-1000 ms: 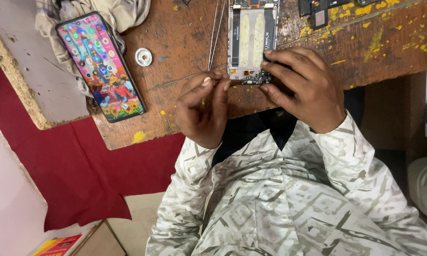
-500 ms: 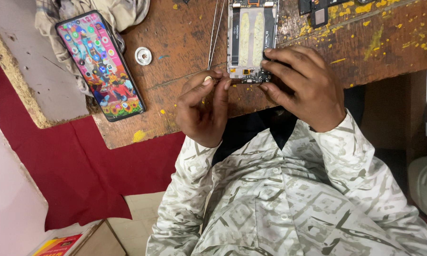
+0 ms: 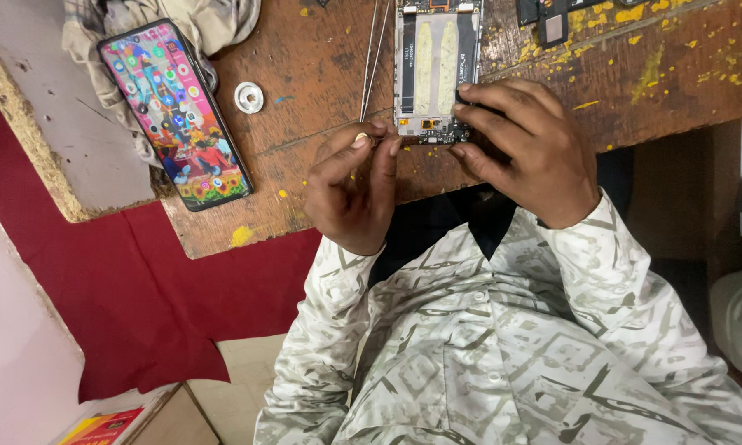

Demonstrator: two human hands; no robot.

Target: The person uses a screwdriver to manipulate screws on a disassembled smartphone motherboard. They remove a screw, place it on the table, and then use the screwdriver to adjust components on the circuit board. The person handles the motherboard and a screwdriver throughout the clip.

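Observation:
An opened phone [image 3: 437,70] with its back cover off lies on the worn wooden bench [image 3: 305,91], with yellow strips and a circuit board showing. My right hand [image 3: 523,156] grips its near end, fingers curled over the lower board. My left hand [image 3: 354,185] has thumb and forefinger pinched together at the phone's lower left corner. Whatever sits between those fingertips is hidden. Thin metal tweezers [image 3: 372,62] lie on the bench just left of the phone, their near end by my left fingertips.
A second phone [image 3: 175,115] with a lit, colourful screen lies at the left, partly on a crumpled cloth [image 3: 214,21]. A small white ring [image 3: 249,97] rests between the two phones. Dark phone parts [image 3: 552,21] sit at the top right. Red cloth [image 3: 140,288] hangs below the bench.
Almost nothing differs. Both hands stay at the near end of the opened phone, with only slight finger shifts.

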